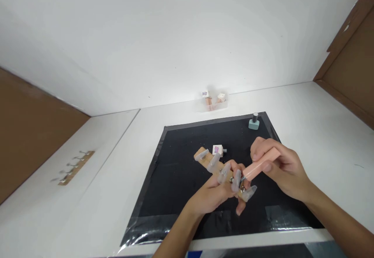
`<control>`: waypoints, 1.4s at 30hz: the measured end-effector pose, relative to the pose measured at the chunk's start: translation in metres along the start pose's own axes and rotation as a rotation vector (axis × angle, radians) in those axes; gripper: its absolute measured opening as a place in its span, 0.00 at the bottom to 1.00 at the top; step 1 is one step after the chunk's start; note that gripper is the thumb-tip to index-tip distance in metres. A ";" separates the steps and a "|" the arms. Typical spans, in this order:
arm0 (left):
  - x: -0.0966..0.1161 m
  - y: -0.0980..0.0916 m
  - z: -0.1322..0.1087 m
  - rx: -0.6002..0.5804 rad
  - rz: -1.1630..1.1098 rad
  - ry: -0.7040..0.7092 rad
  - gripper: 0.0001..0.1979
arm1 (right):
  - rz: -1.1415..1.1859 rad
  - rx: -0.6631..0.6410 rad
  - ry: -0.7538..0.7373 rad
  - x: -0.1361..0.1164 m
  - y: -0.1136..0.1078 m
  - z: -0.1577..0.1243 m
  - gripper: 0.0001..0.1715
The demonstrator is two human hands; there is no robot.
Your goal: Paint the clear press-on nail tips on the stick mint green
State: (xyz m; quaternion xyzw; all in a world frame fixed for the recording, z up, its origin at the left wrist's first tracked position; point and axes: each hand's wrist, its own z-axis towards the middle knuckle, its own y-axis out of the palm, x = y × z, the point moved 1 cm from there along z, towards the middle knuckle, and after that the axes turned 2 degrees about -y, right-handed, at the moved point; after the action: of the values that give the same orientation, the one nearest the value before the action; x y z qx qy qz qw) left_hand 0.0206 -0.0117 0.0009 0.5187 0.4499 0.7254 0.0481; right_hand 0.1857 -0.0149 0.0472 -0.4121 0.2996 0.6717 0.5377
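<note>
My left hand (pixel 214 193) is closed around a wooden strip (pixel 209 156) that bears several clear false nails on small metal stands. In my right hand (pixel 282 168) is a long peach nail polish brush cap (pixel 261 165), gripped between thumb and fingers and slanting down to the left. The brush end is at a false nail (pixel 236 181) near the strip's right end; whether it touches the nail I cannot tell. Just beyond the strip, a small white nail polish bottle (pixel 217 150) with a purple print lies on its side on the black mat (pixel 172 164), its neck pointing right.
A teal nail polish bottle (pixel 254 122) with a dark cap stands at the mat's back right corner. Behind the mat, a clear container (pixel 214 106) holds polish bottles. A second wooden strip (pixel 76 168) with false nails rests at the left. Cardboard panels (pixel 37 133) flank the white table.
</note>
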 end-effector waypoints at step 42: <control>0.014 0.008 -0.011 0.206 0.469 -0.049 0.19 | 0.092 0.061 0.006 0.003 -0.001 -0.004 0.10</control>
State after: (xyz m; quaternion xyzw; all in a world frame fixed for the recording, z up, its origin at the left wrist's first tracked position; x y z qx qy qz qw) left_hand 0.0091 -0.0158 0.0158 0.6284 0.3876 0.6544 -0.1634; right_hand 0.1874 -0.0165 0.0422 -0.3832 0.3401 0.6850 0.5179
